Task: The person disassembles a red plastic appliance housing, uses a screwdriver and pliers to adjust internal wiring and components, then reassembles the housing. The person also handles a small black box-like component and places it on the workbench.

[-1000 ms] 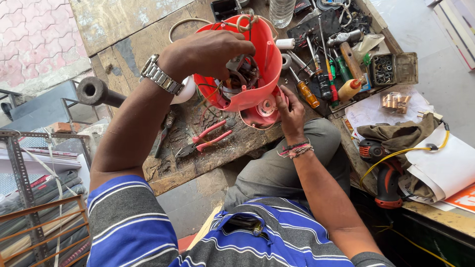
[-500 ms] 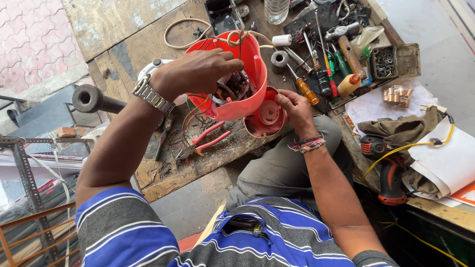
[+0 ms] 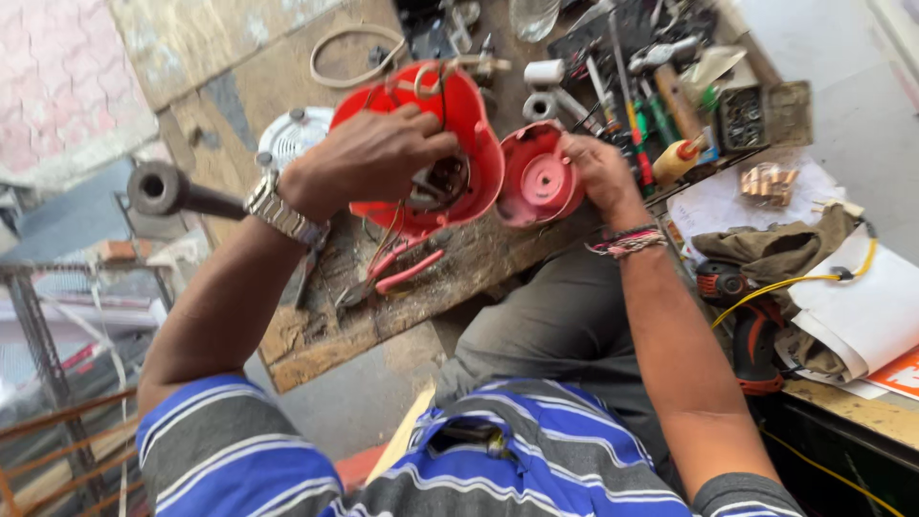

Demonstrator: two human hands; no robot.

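My left hand [image 3: 369,158] clamps the red shell [image 3: 469,124] mid-frame (steadying it), while my right hand [image 3: 595,168] pinches its cap [image 3: 541,177] aside.

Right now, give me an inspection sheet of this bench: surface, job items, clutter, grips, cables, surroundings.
Surface: worn wooden bench, scuffed and stained.
Job's things: red housing lies open, wiring showing inside; round red cap beside it.
Clutter: red-handled pliers, screwdrivers, small parts box, cloth, papers.
Grips: left hand grips the housing rim; right hand holds the cap.
Cables: yellow cable across the cloth; loose loop at the far edge.
Surroundings: metal rack on the left, drill on the right.
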